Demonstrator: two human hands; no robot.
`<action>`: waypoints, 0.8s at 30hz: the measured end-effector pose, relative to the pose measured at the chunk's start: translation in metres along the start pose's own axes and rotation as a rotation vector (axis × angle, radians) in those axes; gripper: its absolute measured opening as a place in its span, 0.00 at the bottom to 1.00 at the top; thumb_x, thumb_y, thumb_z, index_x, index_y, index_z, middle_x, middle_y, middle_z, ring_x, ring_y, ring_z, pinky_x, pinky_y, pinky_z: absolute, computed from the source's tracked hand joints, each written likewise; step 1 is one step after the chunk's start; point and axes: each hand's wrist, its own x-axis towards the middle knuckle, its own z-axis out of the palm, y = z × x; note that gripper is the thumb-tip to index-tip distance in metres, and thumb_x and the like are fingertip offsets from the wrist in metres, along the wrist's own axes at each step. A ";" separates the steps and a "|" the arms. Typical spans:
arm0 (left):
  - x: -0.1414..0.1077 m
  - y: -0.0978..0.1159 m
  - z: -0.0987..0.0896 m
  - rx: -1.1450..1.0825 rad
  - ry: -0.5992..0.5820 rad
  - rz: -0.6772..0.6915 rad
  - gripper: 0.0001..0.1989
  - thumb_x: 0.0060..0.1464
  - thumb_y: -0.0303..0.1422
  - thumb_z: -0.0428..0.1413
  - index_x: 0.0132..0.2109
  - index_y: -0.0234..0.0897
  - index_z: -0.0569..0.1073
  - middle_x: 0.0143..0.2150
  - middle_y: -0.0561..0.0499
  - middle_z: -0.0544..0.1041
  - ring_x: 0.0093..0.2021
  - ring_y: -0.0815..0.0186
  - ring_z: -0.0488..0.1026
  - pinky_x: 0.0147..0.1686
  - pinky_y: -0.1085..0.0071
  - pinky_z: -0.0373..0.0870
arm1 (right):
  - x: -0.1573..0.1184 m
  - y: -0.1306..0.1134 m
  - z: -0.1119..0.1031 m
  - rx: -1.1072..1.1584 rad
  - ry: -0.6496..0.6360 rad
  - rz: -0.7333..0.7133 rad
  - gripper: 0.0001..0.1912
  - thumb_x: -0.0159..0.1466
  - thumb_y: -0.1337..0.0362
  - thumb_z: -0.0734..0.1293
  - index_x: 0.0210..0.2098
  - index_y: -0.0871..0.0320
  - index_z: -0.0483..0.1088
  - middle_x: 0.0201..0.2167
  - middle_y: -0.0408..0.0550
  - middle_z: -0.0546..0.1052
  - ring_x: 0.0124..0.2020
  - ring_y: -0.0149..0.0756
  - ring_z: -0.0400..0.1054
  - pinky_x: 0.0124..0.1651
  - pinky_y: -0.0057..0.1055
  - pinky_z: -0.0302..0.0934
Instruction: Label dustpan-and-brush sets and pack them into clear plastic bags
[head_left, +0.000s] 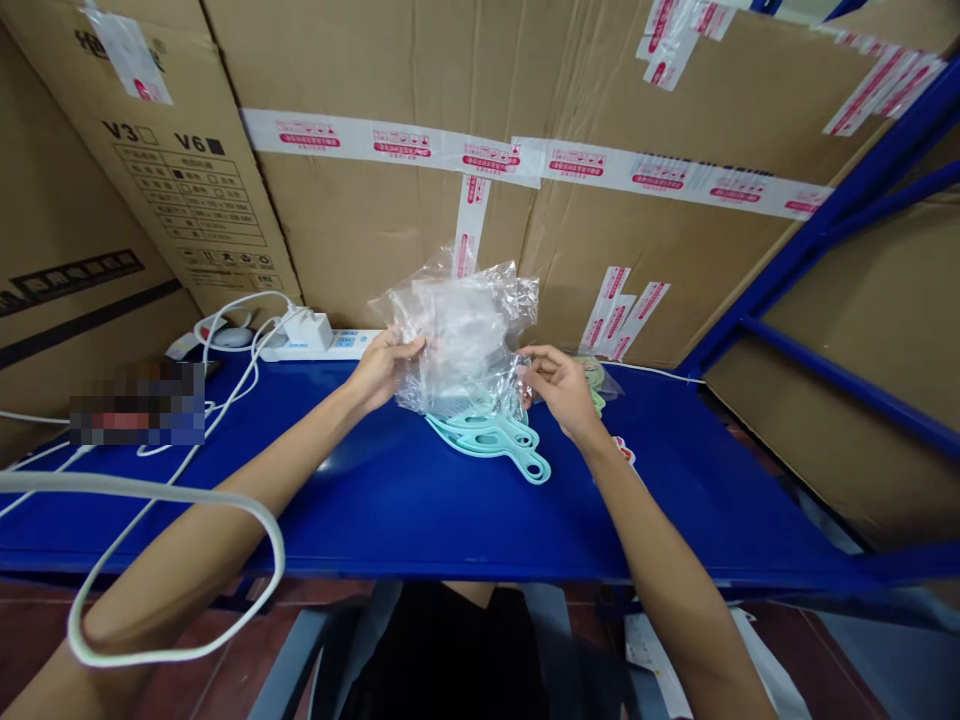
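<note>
Clear, crinkled plastic bags (pixel 469 335) are held up above the blue table, between my two hands. My left hand (pixel 381 368) pinches their left edge with thumb and fingers. On the right side, my right hand (pixel 556 385) has its fingers closed on the plastic's edge. Below the plastic, light turquoise flat pieces with rounded, holed handles (pixel 517 450) lie on the table, overlapping, their upper parts hidden by the bags. Behind my right hand a pale green item in clear wrap (pixel 592 378) is partly visible.
The blue table (pixel 450 520) backs onto taped cardboard (pixel 405 60). A white power strip (pixel 349 345) with a plugged adapter sits at the back left, and white cables (pixel 225 400) run across the left side. A red and white sticker (pixel 624 452) lies by my right forearm. Blue metal bars stand right.
</note>
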 end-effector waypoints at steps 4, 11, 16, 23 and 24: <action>-0.001 -0.001 0.000 -0.015 -0.002 0.007 0.13 0.48 0.33 0.72 0.40 0.35 0.79 0.35 0.47 0.83 0.30 0.63 0.78 0.32 0.68 0.76 | -0.002 -0.002 0.001 -0.049 0.056 -0.056 0.14 0.61 0.52 0.77 0.42 0.51 0.77 0.24 0.40 0.75 0.20 0.34 0.67 0.20 0.33 0.66; -0.003 -0.003 0.003 -0.017 -0.071 -0.016 0.21 0.47 0.31 0.73 0.49 0.37 0.80 0.39 0.48 0.85 0.34 0.62 0.81 0.37 0.68 0.80 | 0.000 0.004 0.003 -0.042 0.059 -0.040 0.18 0.60 0.46 0.77 0.37 0.52 0.76 0.29 0.45 0.80 0.23 0.36 0.70 0.22 0.33 0.67; -0.005 -0.006 0.007 0.030 -0.061 -0.028 0.22 0.46 0.34 0.74 0.49 0.36 0.79 0.36 0.47 0.84 0.30 0.61 0.80 0.31 0.68 0.79 | 0.002 0.010 0.001 0.037 0.089 -0.020 0.21 0.58 0.49 0.79 0.43 0.51 0.71 0.32 0.43 0.80 0.25 0.33 0.71 0.26 0.31 0.70; -0.002 -0.015 0.011 0.033 0.077 -0.026 0.30 0.43 0.26 0.71 0.54 0.36 0.74 0.36 0.51 0.81 0.28 0.66 0.77 0.27 0.72 0.75 | -0.001 0.010 0.008 0.090 0.174 -0.037 0.33 0.54 0.54 0.82 0.51 0.46 0.62 0.38 0.41 0.80 0.28 0.37 0.77 0.24 0.31 0.72; -0.001 -0.015 0.010 0.025 0.120 -0.019 0.32 0.43 0.24 0.70 0.57 0.37 0.72 0.35 0.52 0.81 0.28 0.66 0.76 0.27 0.72 0.75 | 0.000 0.011 0.008 0.093 0.147 -0.024 0.30 0.55 0.53 0.82 0.49 0.48 0.66 0.38 0.43 0.81 0.30 0.38 0.79 0.27 0.33 0.75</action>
